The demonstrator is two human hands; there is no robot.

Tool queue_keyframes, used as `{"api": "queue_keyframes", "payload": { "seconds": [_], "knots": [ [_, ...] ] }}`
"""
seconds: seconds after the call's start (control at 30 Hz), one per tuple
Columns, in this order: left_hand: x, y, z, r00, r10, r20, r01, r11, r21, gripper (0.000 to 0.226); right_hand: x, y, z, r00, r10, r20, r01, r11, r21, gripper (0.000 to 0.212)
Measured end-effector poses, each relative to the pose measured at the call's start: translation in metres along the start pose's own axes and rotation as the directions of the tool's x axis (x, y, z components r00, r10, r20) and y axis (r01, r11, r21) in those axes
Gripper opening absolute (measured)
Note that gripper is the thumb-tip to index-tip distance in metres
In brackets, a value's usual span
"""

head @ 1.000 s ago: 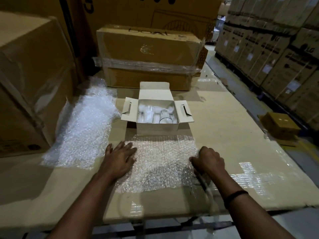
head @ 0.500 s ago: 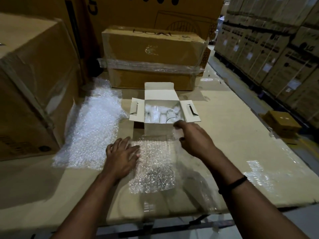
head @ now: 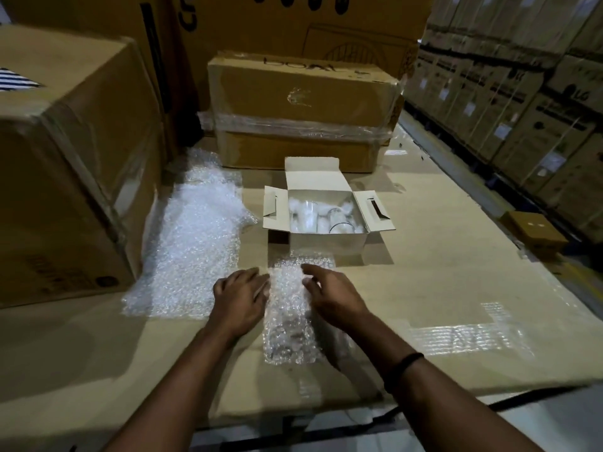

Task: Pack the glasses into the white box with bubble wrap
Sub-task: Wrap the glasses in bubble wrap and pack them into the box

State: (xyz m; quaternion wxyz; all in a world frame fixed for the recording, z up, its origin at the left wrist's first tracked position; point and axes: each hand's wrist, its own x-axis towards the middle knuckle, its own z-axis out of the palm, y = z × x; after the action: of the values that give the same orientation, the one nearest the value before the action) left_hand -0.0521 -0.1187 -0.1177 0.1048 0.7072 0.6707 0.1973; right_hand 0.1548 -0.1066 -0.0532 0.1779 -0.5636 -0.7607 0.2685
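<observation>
box [head: 328,247] open, glasses [head: 339,223] inside | folded wrap [head: 290,316] not yet in | L hand [head: 239,298] flat on it, R hand [head: 332,295] loose-curved, gripping nothing | todo: insert wrap, close flaps

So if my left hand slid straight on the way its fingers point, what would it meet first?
Probably the folded bubble wrap right beside the left hand; beyond it, the white box.

surface: cardboard-topped table [head: 456,256] | on it: white box [head: 328,244], bubble wrap sheet [head: 195,243], folded bubble wrap [head: 290,321], taped carton [head: 303,102]
</observation>
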Motion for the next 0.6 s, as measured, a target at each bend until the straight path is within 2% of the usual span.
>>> {"api": "queue_keyframes", "payload": {
  "seconds": [0.03, 0.07, 0.13, 0.2, 0.27, 0.33, 0.43, 0.47, 0.53, 0.57, 0.6],
  "knots": [
    [-0.001, 0.003, 0.001, 0.998, 0.001, -0.068, -0.004, 0.999, -0.046, 0.054, -0.003, 0.010, 0.000, 1.000, 0.005, -0.009, -0.006, 0.996, -0.094, 0.051],
    [-0.003, 0.007, 0.000, 0.993, 0.013, -0.115, -0.024, 0.996, -0.091, 0.054, -0.006, 0.019, 0.003, 0.999, 0.004, 0.039, 0.005, 0.977, -0.215, 0.058],
    [-0.003, 0.014, -0.001, 0.994, 0.095, -0.055, -0.101, 0.988, -0.114, 0.060, -0.015, 0.035, 0.015, 0.986, 0.006, 0.164, 0.060, 0.918, -0.393, 0.070],
    [-0.001, 0.018, -0.001, 0.975, 0.176, 0.138, -0.174, 0.984, -0.021, 0.067, -0.022, 0.043, 0.024, 0.985, -0.008, 0.170, 0.082, 0.898, -0.432, 0.072],
    [0.002, 0.018, -0.001, 0.951, 0.176, 0.256, -0.202, 0.976, 0.082, 0.067, -0.024, 0.046, 0.025, 0.993, -0.029, 0.111, 0.072, 0.910, -0.408, 0.075],
    [0.001, 0.019, -0.001, 0.955, 0.155, 0.253, -0.188, 0.976, 0.113, 0.063, -0.026, 0.047, 0.023, 0.995, -0.004, 0.100, 0.045, 0.910, -0.413, 0.080],
    [-0.002, 0.022, 0.001, 0.968, 0.138, 0.208, -0.171, 0.974, 0.149, 0.056, -0.030, 0.048, 0.020, 0.983, 0.045, 0.178, 0.035, 0.905, -0.425, 0.076],
    [-0.002, 0.023, 0.001, 0.973, 0.129, 0.193, -0.160, 0.975, 0.152, 0.055, -0.032, 0.049, 0.019, 0.991, 0.046, 0.129, 0.012, 0.909, -0.416, 0.075],
    [-0.003, 0.027, 0.000, 0.980, 0.102, 0.171, -0.129, 0.978, 0.161, 0.056, -0.035, 0.046, 0.012, 0.990, 0.098, -0.103, -0.131, 0.910, -0.393, 0.074],
    [-0.003, 0.030, -0.001, 0.982, 0.089, 0.166, -0.118, 0.977, 0.175, 0.059, -0.035, 0.044, 0.007, 0.965, 0.174, -0.198, -0.240, 0.888, -0.391, 0.072],
    [-0.003, 0.031, -0.001, 0.984, 0.080, 0.162, -0.111, 0.976, 0.190, 0.060, -0.034, 0.043, 0.002, 0.939, 0.259, -0.227, -0.332, 0.853, -0.403, 0.069]
  ]
}}
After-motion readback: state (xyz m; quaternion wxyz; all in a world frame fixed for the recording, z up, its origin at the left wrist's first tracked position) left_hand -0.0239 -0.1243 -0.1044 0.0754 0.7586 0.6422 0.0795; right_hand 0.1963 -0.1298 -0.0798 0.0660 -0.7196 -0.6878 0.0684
